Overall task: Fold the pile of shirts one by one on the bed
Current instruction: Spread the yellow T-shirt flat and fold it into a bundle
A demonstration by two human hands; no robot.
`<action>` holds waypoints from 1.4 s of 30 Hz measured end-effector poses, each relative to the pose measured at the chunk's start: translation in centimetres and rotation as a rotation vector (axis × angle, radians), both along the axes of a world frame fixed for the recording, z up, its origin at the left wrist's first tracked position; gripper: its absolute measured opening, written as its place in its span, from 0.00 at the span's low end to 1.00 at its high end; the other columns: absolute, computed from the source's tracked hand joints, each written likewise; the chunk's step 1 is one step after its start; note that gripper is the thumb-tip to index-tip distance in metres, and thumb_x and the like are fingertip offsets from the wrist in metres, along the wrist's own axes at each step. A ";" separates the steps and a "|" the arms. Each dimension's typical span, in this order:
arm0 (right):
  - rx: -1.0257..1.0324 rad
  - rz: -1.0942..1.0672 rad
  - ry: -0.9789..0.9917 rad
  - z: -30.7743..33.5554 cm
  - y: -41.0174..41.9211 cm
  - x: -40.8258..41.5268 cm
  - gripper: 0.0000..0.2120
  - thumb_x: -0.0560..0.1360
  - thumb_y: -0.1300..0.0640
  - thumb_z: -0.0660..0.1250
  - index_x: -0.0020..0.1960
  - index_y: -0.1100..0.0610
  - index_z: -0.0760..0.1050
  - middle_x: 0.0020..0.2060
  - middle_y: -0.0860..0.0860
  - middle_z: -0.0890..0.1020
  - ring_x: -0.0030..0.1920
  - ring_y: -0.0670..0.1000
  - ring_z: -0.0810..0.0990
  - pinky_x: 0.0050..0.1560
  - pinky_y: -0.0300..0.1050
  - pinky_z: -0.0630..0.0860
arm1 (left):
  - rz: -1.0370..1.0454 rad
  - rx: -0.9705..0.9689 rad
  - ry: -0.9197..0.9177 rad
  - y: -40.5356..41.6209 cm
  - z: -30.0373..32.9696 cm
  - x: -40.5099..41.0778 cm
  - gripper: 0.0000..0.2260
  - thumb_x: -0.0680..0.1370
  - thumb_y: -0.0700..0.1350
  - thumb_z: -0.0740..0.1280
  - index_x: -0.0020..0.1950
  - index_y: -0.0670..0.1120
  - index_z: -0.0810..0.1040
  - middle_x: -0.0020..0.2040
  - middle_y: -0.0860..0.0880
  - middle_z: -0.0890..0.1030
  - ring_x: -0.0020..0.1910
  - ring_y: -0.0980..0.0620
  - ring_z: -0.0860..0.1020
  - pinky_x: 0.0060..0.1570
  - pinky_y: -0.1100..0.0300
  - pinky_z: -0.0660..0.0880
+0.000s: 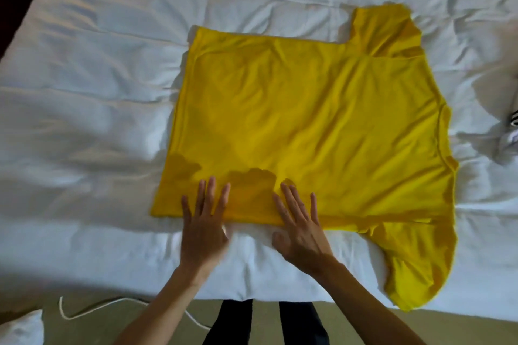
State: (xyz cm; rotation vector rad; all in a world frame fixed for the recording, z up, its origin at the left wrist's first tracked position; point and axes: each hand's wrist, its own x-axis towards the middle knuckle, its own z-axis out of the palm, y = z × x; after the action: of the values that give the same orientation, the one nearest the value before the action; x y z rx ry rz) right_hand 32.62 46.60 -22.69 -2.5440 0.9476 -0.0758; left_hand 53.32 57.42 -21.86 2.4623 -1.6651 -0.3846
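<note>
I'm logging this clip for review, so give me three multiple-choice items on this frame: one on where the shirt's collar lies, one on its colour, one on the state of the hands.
1. Where does the collar of the shirt point?
A. The picture's left
B. The picture's right
C. Toward the person

2. What colour is the shirt?
A. Yellow
B. Blue
C. Red

3. How are the left hand and right hand placed?
A. Both gripping a sleeve
B. Both lifted off the bed
C. Both flat, fingers straight, on the shirt's near edge

Answers: 1 B, the neckline sits at the right end; 2 A, the fabric is yellow against the white bedding; 3 C, straight fingers press the near side.
</note>
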 end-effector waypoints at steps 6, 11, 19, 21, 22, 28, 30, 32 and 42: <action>-0.133 -0.380 0.047 1.0 0.2 -9.4 0.38 0.71 0.49 0.63 0.78 0.58 0.57 0.78 0.60 0.59 0.79 0.60 0.55 0.75 0.69 0.47 | -0.352 -0.056 0.261 -6.5 0.1 -11.3 0.33 0.72 0.45 0.58 0.79 0.47 0.63 0.81 0.46 0.57 0.80 0.44 0.54 0.76 0.41 0.55; -0.156 -0.602 0.129 1.5 0.9 -14.0 0.36 0.68 0.57 0.57 0.77 0.59 0.60 0.77 0.61 0.59 0.78 0.60 0.55 0.74 0.72 0.49 | -0.559 0.042 0.235 -10.6 -1.4 -16.1 0.31 0.74 0.47 0.64 0.78 0.46 0.65 0.80 0.47 0.59 0.79 0.45 0.57 0.74 0.43 0.63; -0.112 -0.914 0.061 3.2 -0.1 -19.9 0.38 0.56 0.62 0.60 0.68 0.55 0.75 0.63 0.53 0.79 0.62 0.56 0.77 0.57 0.54 0.75 | -0.560 -0.032 0.247 -12.0 -1.6 -15.5 0.23 0.74 0.43 0.65 0.70 0.47 0.76 0.71 0.48 0.75 0.71 0.47 0.73 0.67 0.51 0.71; -0.123 -0.973 0.043 5.4 -2.5 -19.9 0.31 0.55 0.62 0.62 0.58 0.51 0.80 0.50 0.51 0.84 0.45 0.58 0.81 0.38 0.47 0.76 | -0.500 -0.027 0.272 -12.9 -0.8 -15.1 0.23 0.67 0.40 0.76 0.62 0.47 0.82 0.62 0.48 0.82 0.61 0.47 0.80 0.54 0.53 0.80; -0.119 -0.974 0.045 6.5 -4.0 -19.9 0.26 0.55 0.61 0.63 0.53 0.50 0.81 0.44 0.50 0.84 0.39 0.60 0.81 0.33 0.45 0.73 | -0.460 -0.017 0.292 -13.5 -0.6 -14.8 0.21 0.67 0.41 0.78 0.60 0.48 0.84 0.59 0.48 0.84 0.58 0.47 0.82 0.49 0.53 0.81; 0.155 -0.801 0.178 10.6 -18.3 -17.6 0.16 0.67 0.56 0.71 0.55 0.46 0.82 0.51 0.54 0.84 0.54 0.61 0.81 0.45 0.49 0.75 | -0.222 -0.030 0.442 -19.6 0.2 -13.2 0.16 0.74 0.55 0.61 0.35 0.46 0.79 0.30 0.43 0.80 0.30 0.43 0.79 0.33 0.56 0.66; 0.192 -0.674 0.213 10.1 -23.7 -16.0 0.16 0.70 0.57 0.70 0.56 0.46 0.81 0.54 0.54 0.83 0.58 0.60 0.79 0.51 0.50 0.75 | -0.180 0.045 0.518 -21.7 0.5 -12.7 0.15 0.73 0.53 0.62 0.31 0.44 0.72 0.25 0.44 0.73 0.26 0.46 0.70 0.30 0.57 0.57; 0.160 -0.576 0.193 9.0 -27.7 -14.2 0.18 0.71 0.58 0.69 0.60 0.46 0.79 0.58 0.52 0.82 0.61 0.58 0.77 0.57 0.52 0.74 | -0.136 0.106 0.546 -23.2 0.3 -12.1 0.17 0.72 0.53 0.61 0.35 0.40 0.75 0.25 0.46 0.70 0.27 0.50 0.66 0.28 0.58 0.57; 0.062 -0.852 0.175 1.4 -21.9 -16.2 0.26 0.76 0.55 0.66 0.72 0.57 0.68 0.74 0.58 0.65 0.73 0.62 0.63 0.69 0.61 0.61 | -0.050 0.074 0.542 -24.4 -1.0 -12.6 0.19 0.72 0.58 0.61 0.42 0.44 0.81 0.33 0.45 0.81 0.39 0.40 0.80 0.38 0.53 0.69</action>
State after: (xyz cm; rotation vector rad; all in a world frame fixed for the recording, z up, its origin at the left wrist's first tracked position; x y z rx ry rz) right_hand 16.40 24.66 -21.33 -1.9373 1.9953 -0.0674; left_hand 40.76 32.98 -22.83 2.0949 -1.4930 -1.0271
